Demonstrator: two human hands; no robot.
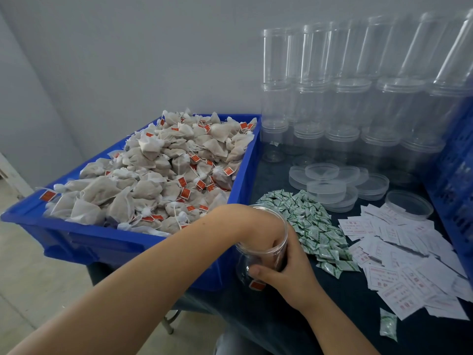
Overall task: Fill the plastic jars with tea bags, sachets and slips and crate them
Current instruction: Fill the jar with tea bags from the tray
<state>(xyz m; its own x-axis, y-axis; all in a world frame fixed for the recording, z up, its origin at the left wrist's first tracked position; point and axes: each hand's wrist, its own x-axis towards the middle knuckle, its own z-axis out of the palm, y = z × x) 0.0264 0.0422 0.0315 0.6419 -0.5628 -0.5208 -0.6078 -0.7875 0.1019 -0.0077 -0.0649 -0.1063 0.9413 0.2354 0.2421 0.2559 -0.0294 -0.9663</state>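
A clear plastic jar (245, 265) stands on the dark table next to the blue bin's near right corner. My right hand (289, 272) grips the jar's side, thumb across its front. My left hand (268, 234) reaches down into the jar's mouth, so its fingers show only dimly through the wall. A red tag shows at the jar's bottom. The blue bin (107, 242) is heaped with tea bags (158, 175) bearing red tags. Green-and-white sachets (312, 226) lie in a pile right of the jar. White slips (399, 262) are spread further right.
Stacks of empty clear jars (340, 98) stand along the back wall. Loose clear lids (330, 185) lie in front of them. A blue crate wall (458, 175) rises at the right edge. One stray sachet (387, 324) lies near the front.
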